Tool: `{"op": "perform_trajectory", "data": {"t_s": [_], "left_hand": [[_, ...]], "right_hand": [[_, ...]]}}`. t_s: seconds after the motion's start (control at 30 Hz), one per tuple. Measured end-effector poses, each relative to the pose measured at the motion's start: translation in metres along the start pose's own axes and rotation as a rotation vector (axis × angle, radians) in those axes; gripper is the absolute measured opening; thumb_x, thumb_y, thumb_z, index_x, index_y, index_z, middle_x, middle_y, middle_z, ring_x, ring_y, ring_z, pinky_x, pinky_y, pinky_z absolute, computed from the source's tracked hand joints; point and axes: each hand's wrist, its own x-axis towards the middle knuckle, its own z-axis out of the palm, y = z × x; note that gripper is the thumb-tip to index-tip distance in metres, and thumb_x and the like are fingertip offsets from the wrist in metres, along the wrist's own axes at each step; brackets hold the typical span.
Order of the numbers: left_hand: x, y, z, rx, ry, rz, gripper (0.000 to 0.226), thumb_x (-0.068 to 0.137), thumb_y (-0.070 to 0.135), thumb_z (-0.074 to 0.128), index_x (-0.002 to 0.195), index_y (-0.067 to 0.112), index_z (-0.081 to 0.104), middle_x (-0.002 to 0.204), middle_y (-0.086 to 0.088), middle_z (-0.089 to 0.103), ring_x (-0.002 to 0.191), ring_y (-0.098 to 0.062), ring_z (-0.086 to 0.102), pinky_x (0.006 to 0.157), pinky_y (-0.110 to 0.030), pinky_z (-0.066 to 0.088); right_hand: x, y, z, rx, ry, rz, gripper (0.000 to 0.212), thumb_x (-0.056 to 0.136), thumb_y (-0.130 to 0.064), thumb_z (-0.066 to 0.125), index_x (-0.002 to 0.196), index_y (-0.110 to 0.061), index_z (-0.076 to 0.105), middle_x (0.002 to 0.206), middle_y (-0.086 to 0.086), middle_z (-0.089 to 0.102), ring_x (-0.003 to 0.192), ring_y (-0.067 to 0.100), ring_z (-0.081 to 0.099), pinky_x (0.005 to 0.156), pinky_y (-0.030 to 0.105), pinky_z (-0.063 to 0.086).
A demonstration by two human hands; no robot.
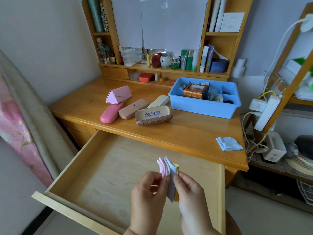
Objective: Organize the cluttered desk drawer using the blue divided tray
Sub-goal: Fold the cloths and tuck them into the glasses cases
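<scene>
Both hands hold a small stack of folded cloths [167, 168], pink, pale blue and yellow, upright above the open wooden drawer [105, 175]. My left hand [147, 197] pinches the pink side and my right hand [191, 194] pinches the yellow side. The drawer's bottom shows bare. On the desk's right rear stands the blue divided tray [203, 106], which holds a gold-patterned box [194, 91] and small items in its compartments. Several glasses cases [135, 106] lie on the desk to the tray's left, one of them open.
A folded pale blue cloth [228, 144] lies near the desk's right front edge. A shelf with bottles and jars [169, 60] runs along the back. A side rack with cables and a power strip [267, 111] stands to the right. A curtain [20, 119] hangs at left.
</scene>
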Motion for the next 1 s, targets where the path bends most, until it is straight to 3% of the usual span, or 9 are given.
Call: {"op": "perform_trajectory", "data": {"t_s": [0.2,0.37,0.5,0.6,0.67,0.8,0.87,0.93,1.0], "left_hand": [[0.0,0.002,0.003,-0.122,0.048,0.008,0.025,0.081,0.01,0.071,0.074,0.033,0.065,0.06,-0.009,0.064,0.044,-0.019,0.059,0.043,-0.017,0.043],[0.001,0.005,0.004,-0.082,0.018,0.069,0.026,0.08,0.007,0.071,0.076,0.031,0.065,0.067,0.001,0.063,0.053,-0.019,0.061,0.046,-0.025,0.05],[-0.001,0.007,0.002,-0.171,0.002,0.012,0.007,0.081,0.022,0.072,0.082,0.025,0.066,0.076,-0.001,0.067,0.06,-0.024,0.065,0.049,-0.025,0.053],[-0.001,0.008,0.002,-0.268,-0.052,-0.082,0.037,0.065,0.044,0.076,0.086,0.017,0.06,0.075,0.001,0.068,0.063,-0.013,0.065,0.056,-0.024,0.054],[0.0,0.009,0.004,-0.306,-0.059,-0.142,0.04,0.063,0.039,0.078,0.084,0.012,0.057,0.065,0.001,0.064,0.055,-0.01,0.06,0.051,-0.023,0.05],[0.01,0.007,0.001,-0.366,-0.14,-0.261,0.005,0.087,0.007,0.064,0.087,0.012,0.065,0.076,-0.007,0.071,0.068,-0.015,0.063,0.06,-0.026,0.049],[0.017,0.01,-0.005,-0.356,-0.278,-0.274,0.013,0.092,0.01,0.058,0.087,0.016,0.068,0.078,-0.005,0.072,0.071,-0.012,0.063,0.063,-0.025,0.048],[0.023,0.014,-0.012,-0.32,-0.397,-0.278,0.015,0.088,0.025,0.056,0.085,0.019,0.068,0.072,0.002,0.069,0.066,-0.008,0.06,0.059,-0.021,0.045],[0.027,0.013,-0.014,-0.245,-0.466,-0.271,0.022,0.082,0.035,0.051,0.086,0.019,0.067,0.068,0.006,0.062,0.063,-0.008,0.053,0.058,-0.021,0.04]], "right_hand": [[-0.002,-0.002,0.005,-0.047,-0.032,-0.101,0.043,0.093,-0.007,0.055,0.081,-0.043,0.076,0.065,-0.003,0.071,0.055,0.003,0.057,0.054,0.012,0.045],[-0.003,0.002,0.003,-0.065,-0.052,-0.142,0.042,0.093,-0.008,0.054,0.083,-0.043,0.075,0.063,0.003,0.068,0.056,0.008,0.054,0.053,0.017,0.045],[-0.005,0.0,0.001,-0.089,-0.156,-0.196,0.024,0.096,-0.026,0.053,0.096,-0.031,0.076,0.085,0.01,0.072,0.073,0.008,0.065,0.064,0.016,0.049],[-0.006,-0.001,-0.001,-0.089,-0.165,-0.21,0.03,0.093,-0.036,0.047,0.107,-0.017,0.066,0.104,-0.003,0.072,0.093,0.002,0.066,0.072,0.009,0.047],[-0.005,0.0,-0.002,-0.173,-0.15,-0.256,0.031,0.089,-0.039,0.044,0.103,-0.021,0.064,0.104,-0.003,0.069,0.093,0.0,0.064,0.072,0.009,0.046],[0.009,-0.003,-0.015,-0.417,-0.119,-0.425,0.016,0.09,-0.02,0.061,0.102,-0.027,0.068,0.108,-0.006,0.059,0.103,-0.001,0.056,0.084,0.012,0.041],[0.02,-0.004,-0.026,-0.631,-0.085,-0.567,0.042,0.081,-0.016,0.071,0.118,-0.031,0.057,0.125,-0.015,0.047,0.119,-0.006,0.043,0.095,0.006,0.031],[0.031,-0.009,-0.036,-0.655,-0.155,-0.416,0.072,0.076,-0.028,0.077,0.136,-0.036,0.038,0.14,-0.024,0.033,0.13,-0.012,0.029,0.103,0.008,0.024],[0.041,-0.018,-0.042,-0.48,-0.328,-0.077,0.078,0.069,-0.039,0.078,0.138,-0.031,0.042,0.13,-0.017,0.053,0.121,-0.004,0.048,0.099,0.017,0.038]]}}
